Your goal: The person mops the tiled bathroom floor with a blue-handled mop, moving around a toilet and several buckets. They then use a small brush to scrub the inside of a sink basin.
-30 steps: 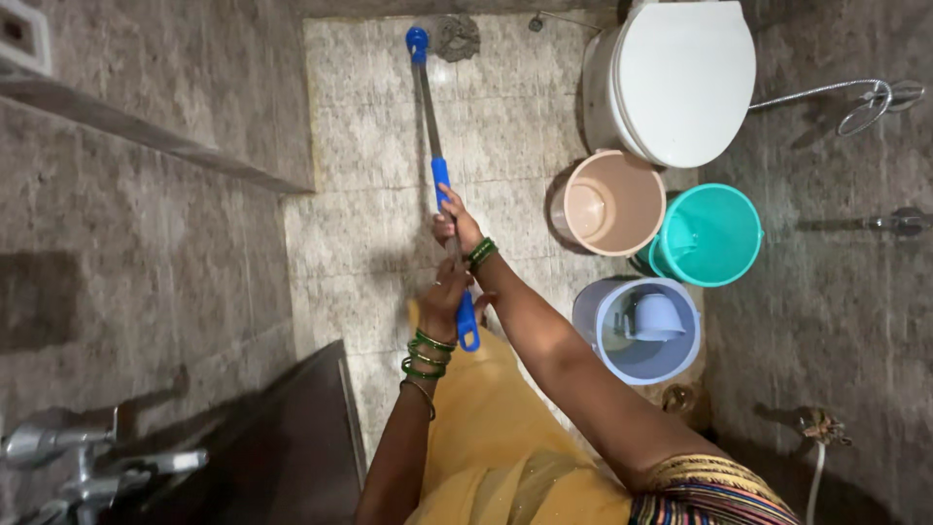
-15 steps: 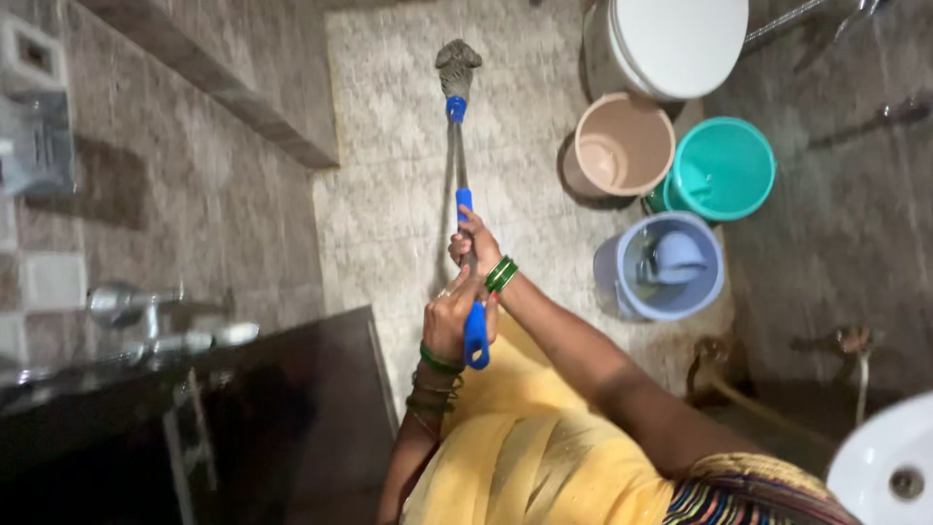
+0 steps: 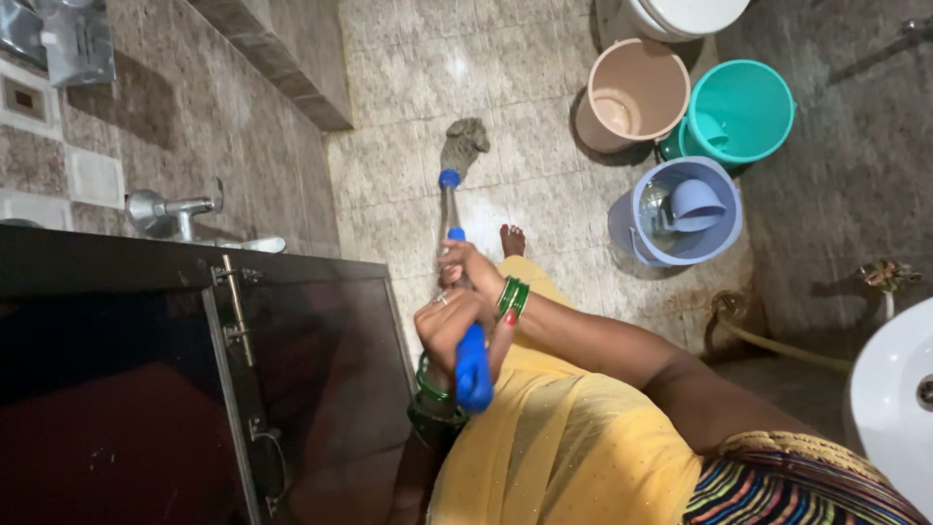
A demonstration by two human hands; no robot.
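both hands are wrapped tight around the mop [image 3: 453,209]: the left hand [image 3: 449,326] on the blue end grip, the right hand [image 3: 466,262] further down the shaft. its grey head [image 3: 466,138] rests on the tiled floor [image 3: 544,185], well apart from the lilac bucket [image 3: 632,233], beige bucket [image 3: 632,97] and teal bucket [image 3: 743,112].

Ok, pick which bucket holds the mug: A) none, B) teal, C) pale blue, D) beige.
C: the pale blue bucket has the matching mug resting inside it, while the beige bucket shows only its bare bottom.
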